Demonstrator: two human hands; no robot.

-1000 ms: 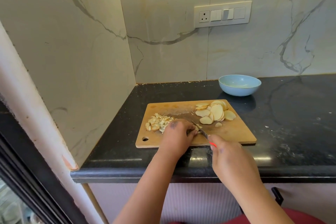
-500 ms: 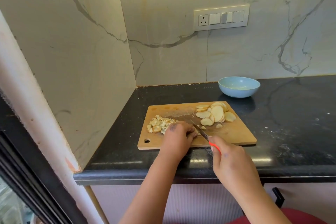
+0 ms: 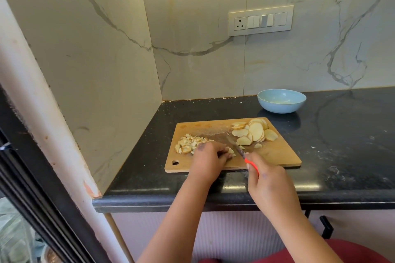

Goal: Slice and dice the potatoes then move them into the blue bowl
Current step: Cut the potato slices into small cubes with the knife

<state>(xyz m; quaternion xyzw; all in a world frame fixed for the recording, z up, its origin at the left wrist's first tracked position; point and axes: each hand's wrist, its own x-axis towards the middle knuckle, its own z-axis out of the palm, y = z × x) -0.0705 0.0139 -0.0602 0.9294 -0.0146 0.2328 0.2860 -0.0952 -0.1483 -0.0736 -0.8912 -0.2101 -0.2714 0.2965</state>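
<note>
The right hand [image 3: 270, 186] is curled tight around the orange handle of one knife [image 3: 240, 150], whose dark blade angles up and away to the left over the wooden cutting board [image 3: 275, 153]. Just left of the blade, the left hand [image 3: 208, 159] lies knuckles up with its fingers bent down, pressing a small stack of potato pieces [image 3: 230, 151] against the board; only a few pale bits show past the fingertips, too few and too hidden to count.

Two groups of potato lie on the single board. Behind the left hand, toward the board's left side, sits one heap of diced potato [image 3: 190, 144], its cubes too many and too small to number. On the far right corner lies a fanned pile of potato slices [image 3: 255, 132], roughly ten rounds overlapping, with one small stray slice [image 3: 258, 145] apart near the knife.

One blue bowl [image 3: 281, 101] stands on the black countertop [image 3: 346, 134] beyond the board's far right corner, apart from it.
</note>
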